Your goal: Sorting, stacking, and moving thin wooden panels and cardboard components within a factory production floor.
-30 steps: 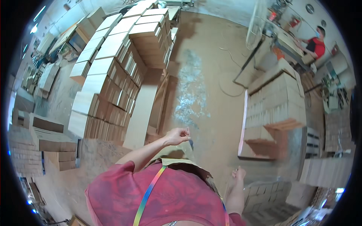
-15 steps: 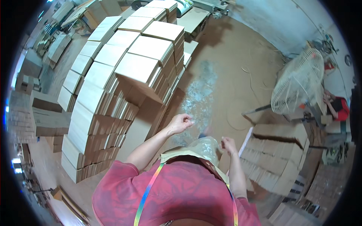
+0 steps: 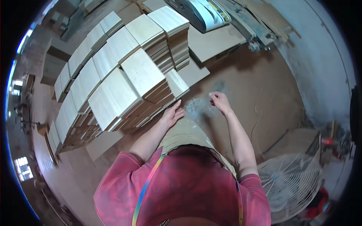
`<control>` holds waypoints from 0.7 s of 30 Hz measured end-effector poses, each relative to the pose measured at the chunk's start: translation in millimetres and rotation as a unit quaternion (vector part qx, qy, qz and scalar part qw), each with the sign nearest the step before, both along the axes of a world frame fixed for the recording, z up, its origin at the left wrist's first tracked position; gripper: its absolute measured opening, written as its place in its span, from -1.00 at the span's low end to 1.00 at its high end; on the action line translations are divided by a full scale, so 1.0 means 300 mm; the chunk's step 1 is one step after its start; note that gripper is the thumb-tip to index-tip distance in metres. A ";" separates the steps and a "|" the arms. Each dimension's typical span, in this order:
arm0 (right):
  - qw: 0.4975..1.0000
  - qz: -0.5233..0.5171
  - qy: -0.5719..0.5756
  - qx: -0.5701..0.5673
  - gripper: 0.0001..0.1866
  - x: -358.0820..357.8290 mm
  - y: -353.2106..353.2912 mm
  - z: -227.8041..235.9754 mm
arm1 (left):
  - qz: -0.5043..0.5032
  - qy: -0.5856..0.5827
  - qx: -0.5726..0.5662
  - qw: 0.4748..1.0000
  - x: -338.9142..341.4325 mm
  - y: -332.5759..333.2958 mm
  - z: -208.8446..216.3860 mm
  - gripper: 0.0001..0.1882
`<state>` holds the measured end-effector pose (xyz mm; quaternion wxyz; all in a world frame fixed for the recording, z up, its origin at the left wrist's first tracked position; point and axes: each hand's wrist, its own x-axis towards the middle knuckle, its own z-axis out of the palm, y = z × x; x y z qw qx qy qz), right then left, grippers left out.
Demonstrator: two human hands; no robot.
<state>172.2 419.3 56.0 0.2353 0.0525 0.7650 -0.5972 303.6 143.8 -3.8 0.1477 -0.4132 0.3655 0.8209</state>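
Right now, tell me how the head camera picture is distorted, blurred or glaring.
Head view: fisheye bends the stacks of pale wood panels toward a black rim; blue fringing and bright window glare on the left edge; the clear plastic sheet between left hand and right hand looks smeared; the wire fan guard is soft.

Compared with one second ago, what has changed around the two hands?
The view has swung toward the stacks of thin wooden sheets, which now lie close on the left. The left hand, earlier raised, now reaches open toward the stack's edge. The right hand has come up and pinches a clear plastic wrap. Both hands remain in front of the body.
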 end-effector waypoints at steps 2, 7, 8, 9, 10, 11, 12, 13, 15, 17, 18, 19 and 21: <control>0.998 0.065 0.003 0.008 -0.68 -0.061 -0.013 0.039 | 0.067 -0.007 0.008 0.998 0.019 0.031 -0.112 -0.42; 0.972 0.230 -0.001 0.043 -0.71 -0.215 0.030 0.048 | 0.270 -0.002 0.048 0.962 0.064 0.108 -0.213 -0.43; 0.969 0.240 -0.025 0.059 -0.71 -0.223 0.084 0.023 | 0.311 0.013 0.066 0.948 0.096 0.126 -0.191 -0.44; 0.964 0.248 -0.049 0.076 -0.71 -0.226 0.142 0.000 | 0.352 0.028 0.084 0.932 0.123 0.143 -0.167 -0.44; 0.958 0.258 -0.076 0.094 -0.71 -0.211 0.209 -0.006 | 0.393 0.040 0.101 0.913 0.164 0.177 -0.144 -0.44; 0.959 0.253 -0.085 0.093 -0.72 -0.203 0.265 0.003 | 0.412 0.036 0.101 0.905 0.189 0.206 -0.133 -0.44; 0.961 0.246 -0.091 0.090 -0.73 -0.218 0.314 0.007 | 0.420 0.039 0.098 0.901 0.191 0.217 -0.136 -0.44; 0.956 0.263 -0.097 0.088 -0.73 -0.225 0.385 -0.024 | 0.427 0.037 0.091 0.899 0.226 0.221 -0.135 -0.44; 0.952 0.231 -0.179 0.093 -0.74 -0.260 0.496 -0.076 | 0.436 0.033 0.077 0.896 0.286 0.238 -0.129 -0.45; 0.939 0.278 -0.177 0.097 -0.74 -0.309 0.500 -0.064 | 0.461 0.030 0.060 0.885 0.295 0.258 -0.123 -0.45; 0.931 0.307 -0.169 0.104 -0.74 -0.349 0.505 -0.049 | 0.469 0.033 0.052 0.881 0.295 0.267 -0.122 -0.46; 0.921 0.338 -0.161 0.111 -0.74 -0.390 0.522 -0.030 | 0.480 0.034 0.045 0.875 0.317 0.273 -0.113 -0.46; 0.899 0.390 -0.159 0.120 -0.74 -0.471 0.527 -0.019 | 0.501 0.033 0.028 0.864 0.287 0.304 -0.127 -0.47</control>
